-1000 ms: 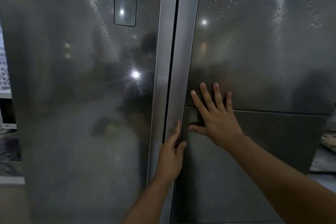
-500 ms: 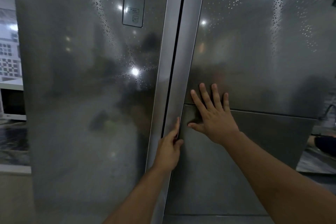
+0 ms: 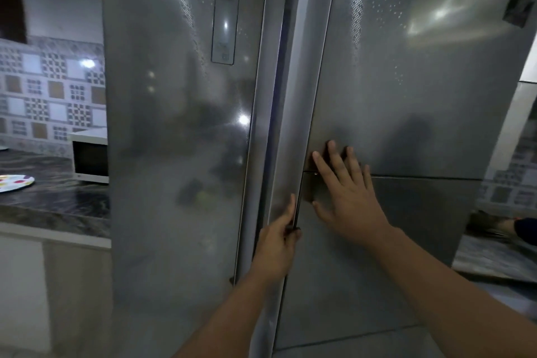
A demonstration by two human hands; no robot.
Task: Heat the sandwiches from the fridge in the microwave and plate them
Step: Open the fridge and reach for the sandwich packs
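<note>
Left hand gripping right fridge door edge | right hand flat, fingers spread, on it

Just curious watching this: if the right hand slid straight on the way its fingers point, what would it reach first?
The right hand lies flat on the right fridge door, fingers pointing up. It would probably just slide up bare door.

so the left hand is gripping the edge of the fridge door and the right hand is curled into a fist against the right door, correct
Not quite. The head view shows the right hand pressed flat on the right door, fingers straight and spread, not a fist. The rest holds: the left hand grips the door's edge at the centre gap.
</note>
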